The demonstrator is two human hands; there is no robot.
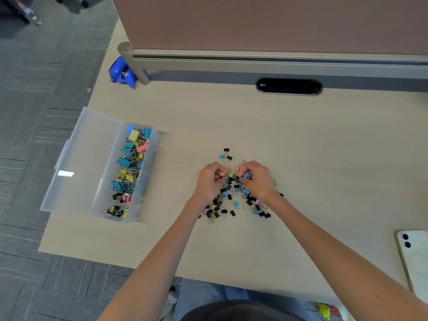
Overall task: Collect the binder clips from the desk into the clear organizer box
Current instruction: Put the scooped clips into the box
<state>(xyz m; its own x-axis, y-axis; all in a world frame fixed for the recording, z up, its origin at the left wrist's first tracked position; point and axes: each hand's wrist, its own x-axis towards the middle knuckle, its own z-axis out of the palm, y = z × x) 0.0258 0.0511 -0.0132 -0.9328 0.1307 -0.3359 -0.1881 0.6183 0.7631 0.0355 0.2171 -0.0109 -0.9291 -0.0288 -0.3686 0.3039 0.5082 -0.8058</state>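
Nearest to me are two bare forearms, which reach from the near edge over the pale wooden desk point(312, 140). Both hands are on a heap of small binder clips point(234, 203) in black, blue, pink and yellow, which lies in the middle of the desk. The left hand point(209, 181) has its fingers curled inward and pinches clips at the far end of the heap; a pink one shows at its fingertips. The right hand point(257, 179) is curled in the same way, its fingers closed on clips, with a blue one under them. A few clips lie apart: three just beyond the heap, one yellow near the right wrist.

Well to the left stands the long clear plastic organizer box point(151, 154), its lid point(76, 158) open flat to the left, over the desk edge. Its compartments already hold stored binder clips point(130, 156) in blue, yellow, pink and black.

At the right edge lies a white phone point(414, 258), camera side up. At the far left I see a blue plastic desk tool point(121, 74); I cannot tell which kind.
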